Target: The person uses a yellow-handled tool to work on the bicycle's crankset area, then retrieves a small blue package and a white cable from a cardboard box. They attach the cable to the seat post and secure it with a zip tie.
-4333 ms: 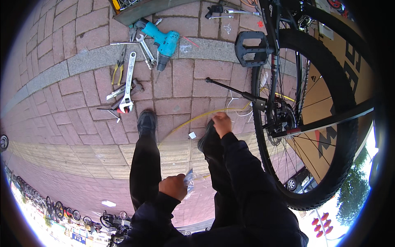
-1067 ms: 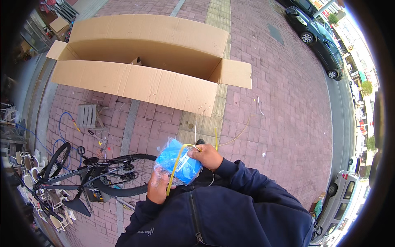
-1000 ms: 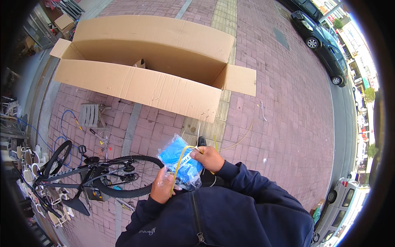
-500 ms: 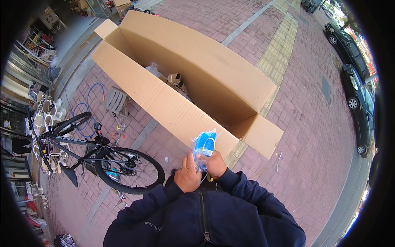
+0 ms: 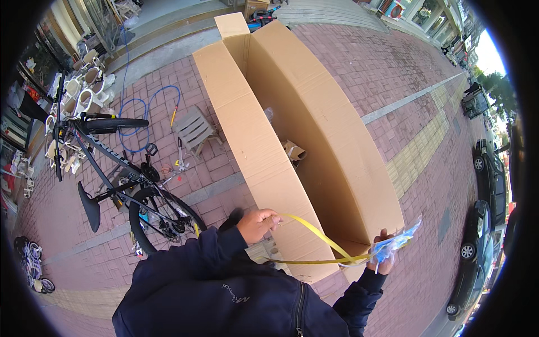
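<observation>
Holds a yellow strap (image 5: 307,225) in the left grip (image 5: 259,224), pinched closed on it. Clutches a crumpled clear-and-blue plastic bag (image 5: 397,241) in the right grip (image 5: 384,264), with fingers curled around it, at the near end of a long open cardboard box (image 5: 241,123). Stretches the strap between both grips, with a second length of it trailing leftward below. Has a dark bicycle (image 5: 115,157) to the left on brick pavement (image 5: 353,62), and a grey slatted stool (image 5: 193,126) between bicycle and box.
</observation>
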`<state>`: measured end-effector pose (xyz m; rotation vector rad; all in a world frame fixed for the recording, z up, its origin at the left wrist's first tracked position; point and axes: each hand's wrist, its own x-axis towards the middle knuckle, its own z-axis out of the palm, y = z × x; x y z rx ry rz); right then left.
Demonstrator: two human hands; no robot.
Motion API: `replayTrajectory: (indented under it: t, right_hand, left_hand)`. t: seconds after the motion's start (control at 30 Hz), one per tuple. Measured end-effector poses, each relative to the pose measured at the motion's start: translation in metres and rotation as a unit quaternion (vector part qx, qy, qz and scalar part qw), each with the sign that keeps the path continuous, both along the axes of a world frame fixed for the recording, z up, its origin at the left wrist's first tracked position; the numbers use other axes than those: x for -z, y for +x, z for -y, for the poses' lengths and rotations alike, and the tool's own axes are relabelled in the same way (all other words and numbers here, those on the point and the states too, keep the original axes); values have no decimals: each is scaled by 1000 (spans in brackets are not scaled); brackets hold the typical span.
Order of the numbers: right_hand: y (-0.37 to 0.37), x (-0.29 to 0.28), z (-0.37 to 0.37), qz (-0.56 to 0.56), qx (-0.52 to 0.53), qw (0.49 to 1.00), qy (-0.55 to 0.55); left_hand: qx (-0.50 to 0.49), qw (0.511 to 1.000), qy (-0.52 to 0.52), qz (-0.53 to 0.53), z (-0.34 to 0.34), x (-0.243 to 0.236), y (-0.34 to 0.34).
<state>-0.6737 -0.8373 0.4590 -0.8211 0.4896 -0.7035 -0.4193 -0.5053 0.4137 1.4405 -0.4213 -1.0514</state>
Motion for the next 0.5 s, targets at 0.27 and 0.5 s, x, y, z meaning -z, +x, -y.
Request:
replayTrajectory:
  t: [0.27,0.5]
  right_hand:
    - [168,-9,-151,-195,-375,904,-68]
    - [186,-177,-23,-195,296,736,-576]
  left_hand:
    - [-42,895,-363,-255,89,-31,76]
    - [-12,991,131,7,-26,133,142]
